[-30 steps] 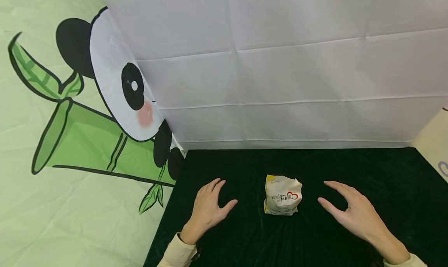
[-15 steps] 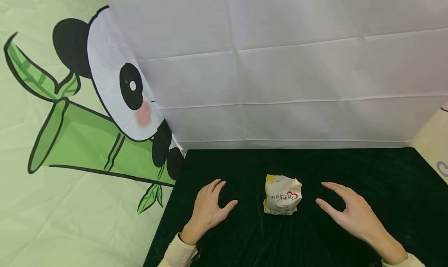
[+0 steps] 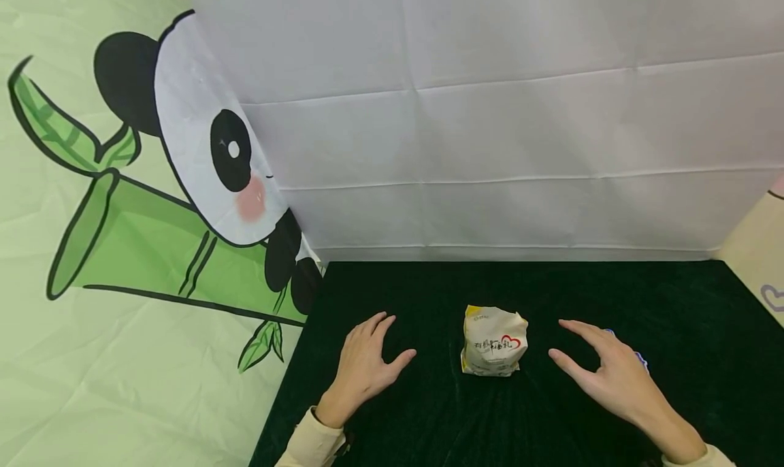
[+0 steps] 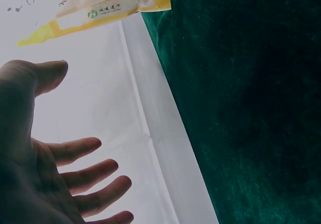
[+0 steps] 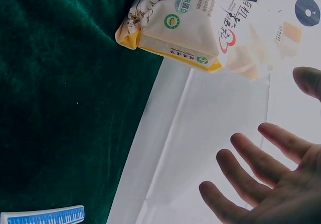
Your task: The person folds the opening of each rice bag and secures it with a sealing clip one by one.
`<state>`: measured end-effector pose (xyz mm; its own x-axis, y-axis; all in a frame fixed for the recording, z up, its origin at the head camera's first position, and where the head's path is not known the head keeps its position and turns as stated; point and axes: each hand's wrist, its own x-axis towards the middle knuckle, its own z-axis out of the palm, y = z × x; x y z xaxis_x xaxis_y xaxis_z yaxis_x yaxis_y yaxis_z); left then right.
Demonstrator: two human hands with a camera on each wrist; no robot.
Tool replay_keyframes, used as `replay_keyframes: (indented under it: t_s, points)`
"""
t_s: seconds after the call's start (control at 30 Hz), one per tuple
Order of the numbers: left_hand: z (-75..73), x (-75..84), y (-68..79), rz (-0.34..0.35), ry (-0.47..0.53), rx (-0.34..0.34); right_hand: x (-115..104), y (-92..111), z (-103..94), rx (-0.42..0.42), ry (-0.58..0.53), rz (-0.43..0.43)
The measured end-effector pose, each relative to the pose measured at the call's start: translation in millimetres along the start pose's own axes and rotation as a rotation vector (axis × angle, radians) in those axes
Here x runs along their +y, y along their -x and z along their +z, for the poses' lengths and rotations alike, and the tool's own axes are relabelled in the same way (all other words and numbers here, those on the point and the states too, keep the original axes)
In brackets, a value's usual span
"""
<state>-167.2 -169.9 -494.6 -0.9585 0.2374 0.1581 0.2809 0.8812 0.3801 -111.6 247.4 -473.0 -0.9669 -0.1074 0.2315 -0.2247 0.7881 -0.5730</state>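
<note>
A cream and yellow printed packet (image 3: 495, 342) with a red heart stands on the dark green cloth between the two hands. To its left is my left hand (image 3: 366, 366), thumb spread from the fingers, touching nothing. My right hand (image 3: 612, 372) hovers on the other side, thumb and fingers apart, with a gap to the packet. Both wrist views show relaxed, spread fingers and part of the packet (image 4: 113, 5), (image 5: 200, 30). Partly hidden behind the right hand in the head view is a small blue-edged thing (image 3: 641, 362); its kind is unclear.
The dark green cloth (image 3: 429, 290) covers the table. Beyond it hangs a creased white sheet (image 3: 502, 133). On the left is a light green sheet with a panda and bamboo print (image 3: 153, 235). A flat blue and white printed strip (image 5: 45, 216) lies on the cloth in the right wrist view.
My right hand has drifted slightly left toward the packet. A blue-edged thing now shows behind that hand. The left hand and the packet have stayed in place.
</note>
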Motion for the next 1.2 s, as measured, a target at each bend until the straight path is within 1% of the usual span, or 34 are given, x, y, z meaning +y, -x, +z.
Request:
replay_keyframes:
  t_s: [0.2, 0.47, 0.57, 0.7, 0.93, 1.2]
  points:
    - [-2.0, 4.3, -1.0, 0.009, 0.014, 0.007, -4, 0, 0.0, 0.010, 0.007, 0.000]
    - [-6.9, 4.5, 1.9, 0.024, 0.047, 0.007, -13, 6, 1.3, 0.020, 0.011, -0.001]
    - [-7.2, 3.8, 3.0, 0.031, 0.053, 0.009, -16, 8, 1.6, 0.018, 0.014, 0.003]
    - [-7.1, 3.3, 3.9, 0.056, 0.071, 0.017, -21, 11, 2.4, 0.014, 0.021, 0.006]
    - [-4.8, 5.4, 2.6, 0.062, 0.096, 0.005, -20, 12, 2.9, 0.013, 0.021, 0.000]
    - [-3.8, 7.8, 3.0, 0.090, 0.133, 0.019, -22, 13, 3.3, 0.002, 0.023, 0.010]
